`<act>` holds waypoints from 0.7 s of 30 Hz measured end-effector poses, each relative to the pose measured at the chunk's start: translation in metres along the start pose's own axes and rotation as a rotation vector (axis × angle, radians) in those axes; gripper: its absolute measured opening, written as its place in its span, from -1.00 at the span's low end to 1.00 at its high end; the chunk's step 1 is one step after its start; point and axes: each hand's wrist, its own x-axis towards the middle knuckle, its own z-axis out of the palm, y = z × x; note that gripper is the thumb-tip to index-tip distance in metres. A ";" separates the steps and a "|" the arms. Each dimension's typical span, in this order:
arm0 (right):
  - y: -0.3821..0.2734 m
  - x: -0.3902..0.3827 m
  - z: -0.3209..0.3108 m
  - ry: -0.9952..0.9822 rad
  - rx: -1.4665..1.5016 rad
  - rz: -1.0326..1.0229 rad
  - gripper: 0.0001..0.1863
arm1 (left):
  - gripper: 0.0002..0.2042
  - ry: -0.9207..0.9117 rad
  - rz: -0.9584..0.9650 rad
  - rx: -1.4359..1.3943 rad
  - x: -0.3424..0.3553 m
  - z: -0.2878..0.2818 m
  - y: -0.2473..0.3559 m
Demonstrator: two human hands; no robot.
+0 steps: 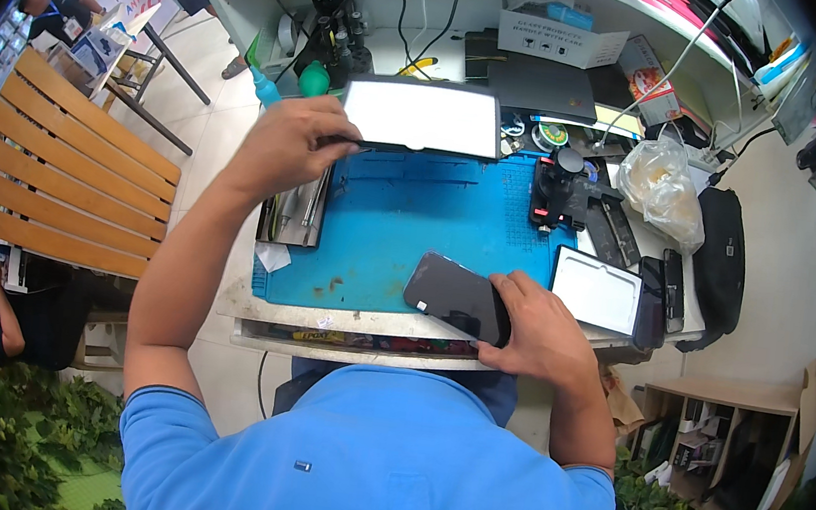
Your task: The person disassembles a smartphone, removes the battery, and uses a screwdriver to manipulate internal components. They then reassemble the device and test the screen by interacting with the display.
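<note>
A dark smartphone, its screen facing up, lies tilted at the near edge of a blue work mat. My right hand is closed on the phone's right end, thumb on the near side and fingers on the far side. My left hand is raised over the mat's far left with thumb and fingers pinched together. Its fingertips meet at the lower left corner of a bright white panel in a dark frame; what they grip there is too small to make out.
Under my left hand stands a metal holder with slim tools. To the right are a black clamp-like device, an open white box, a plastic bag and a black case. Cables hang from the shelf. A wooden bench stands at left.
</note>
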 end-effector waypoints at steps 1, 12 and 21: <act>0.001 0.000 0.000 -0.004 0.001 -0.001 -0.12 | -0.88 0.020 -0.018 -0.013 0.000 -0.010 0.004; 0.004 0.004 -0.001 -0.018 -0.006 -0.007 -0.09 | -0.90 0.200 -0.052 0.045 -0.035 -0.077 0.006; 0.008 0.009 -0.002 -0.028 0.004 -0.011 -0.06 | -0.87 0.165 -0.078 0.032 -0.055 -0.032 -0.008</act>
